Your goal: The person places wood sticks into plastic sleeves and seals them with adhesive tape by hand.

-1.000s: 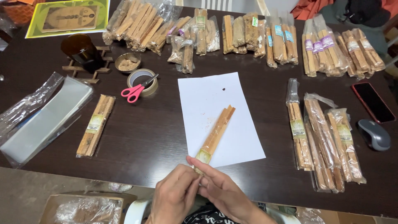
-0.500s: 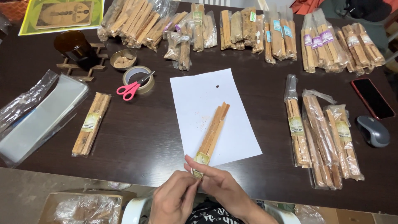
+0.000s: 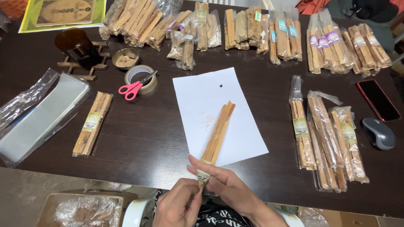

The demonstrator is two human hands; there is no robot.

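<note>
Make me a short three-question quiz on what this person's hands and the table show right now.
1. True or false: both hands grip the near end of the bundle of wooden sticks.
2. What lies across the tape roll? A) pink-handled scissors B) a pen C) a knife
3. What does the far end of the bundle rest on?

Key:
1. True: the left hand and right hand pinch its labelled near end.
2. A, the pink-handled scissors.
3. The white paper sheet.
</note>
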